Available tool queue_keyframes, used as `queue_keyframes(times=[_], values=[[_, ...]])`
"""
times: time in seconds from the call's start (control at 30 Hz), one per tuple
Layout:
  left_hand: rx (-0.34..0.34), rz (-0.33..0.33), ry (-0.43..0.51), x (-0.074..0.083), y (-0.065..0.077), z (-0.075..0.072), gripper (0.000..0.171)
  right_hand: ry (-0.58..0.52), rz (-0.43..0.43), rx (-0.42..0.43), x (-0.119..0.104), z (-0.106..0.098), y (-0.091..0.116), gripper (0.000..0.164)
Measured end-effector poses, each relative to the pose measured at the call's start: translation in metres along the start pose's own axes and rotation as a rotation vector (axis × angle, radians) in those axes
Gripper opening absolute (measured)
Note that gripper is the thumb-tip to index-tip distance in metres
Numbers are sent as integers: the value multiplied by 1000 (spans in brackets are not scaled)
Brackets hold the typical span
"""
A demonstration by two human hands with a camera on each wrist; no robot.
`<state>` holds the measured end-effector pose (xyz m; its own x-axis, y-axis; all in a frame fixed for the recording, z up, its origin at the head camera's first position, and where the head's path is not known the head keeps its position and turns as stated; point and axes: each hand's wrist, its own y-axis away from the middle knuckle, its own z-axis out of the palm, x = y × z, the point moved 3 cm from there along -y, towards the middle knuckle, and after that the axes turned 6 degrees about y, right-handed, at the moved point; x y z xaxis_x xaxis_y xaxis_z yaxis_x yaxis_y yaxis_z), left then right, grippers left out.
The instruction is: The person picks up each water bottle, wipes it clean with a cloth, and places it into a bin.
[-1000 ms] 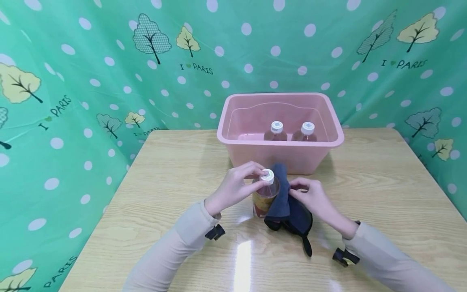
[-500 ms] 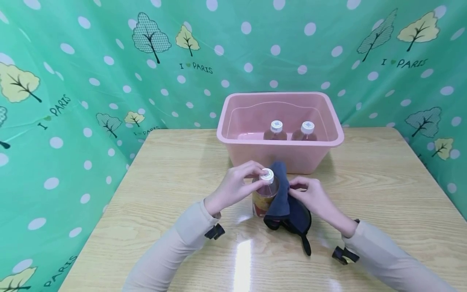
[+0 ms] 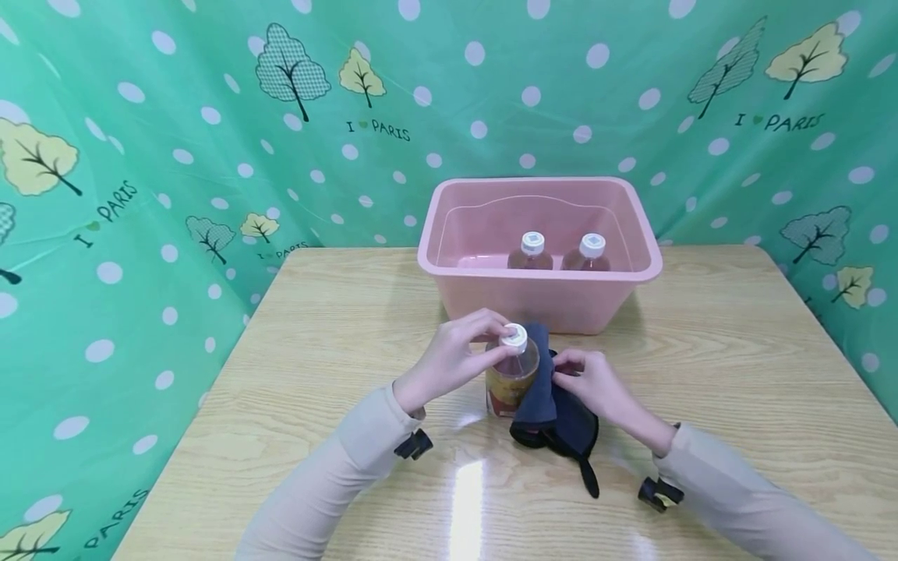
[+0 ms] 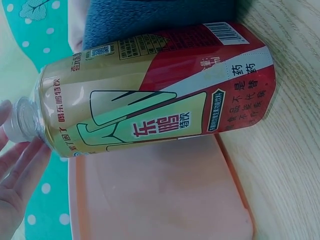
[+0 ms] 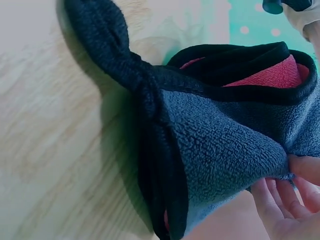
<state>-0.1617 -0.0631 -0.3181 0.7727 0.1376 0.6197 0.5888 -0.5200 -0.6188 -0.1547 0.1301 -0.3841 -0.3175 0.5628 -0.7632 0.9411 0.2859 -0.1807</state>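
A drink bottle (image 3: 505,393) with a gold and red label stands upright on the table. My left hand (image 3: 456,354) pinches its white cap (image 3: 514,340) between thumb and fingers. Against the bottle's right side is a dark blue cleaning cloth (image 3: 539,401), folded and bunched. The fingers and thumb of my right hand (image 3: 596,387) pinch its fabric. In the right wrist view the cloth (image 5: 225,140) has black edging, a pink inner face and a loop at one corner. The left wrist view shows the bottle label (image 4: 160,120) facing the camera, with blue cloth (image 4: 160,20) beside it.
Just behind the bottle and cloth is a pink plastic bin (image 3: 477,296). Two capped bottles stand inside it, one in the middle (image 3: 532,251) and one to the right (image 3: 592,253). A green printed curtain (image 3: 491,93) hangs behind the wooden table (image 3: 302,374).
My right hand has moved slightly toward me, and the cloth's upper end has dropped lower beside the bottle. The left hand and bottle stay put.
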Motion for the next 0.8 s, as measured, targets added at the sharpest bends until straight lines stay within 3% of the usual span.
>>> queue_keyframes(times=[0.37,0.8], values=[[-24,9,-24,0,0,0,13,8,-32,-18,9,7,1,9],[-54,52,-37,-1,-3,1,20,-16,-51,12,16,-4,9,10]])
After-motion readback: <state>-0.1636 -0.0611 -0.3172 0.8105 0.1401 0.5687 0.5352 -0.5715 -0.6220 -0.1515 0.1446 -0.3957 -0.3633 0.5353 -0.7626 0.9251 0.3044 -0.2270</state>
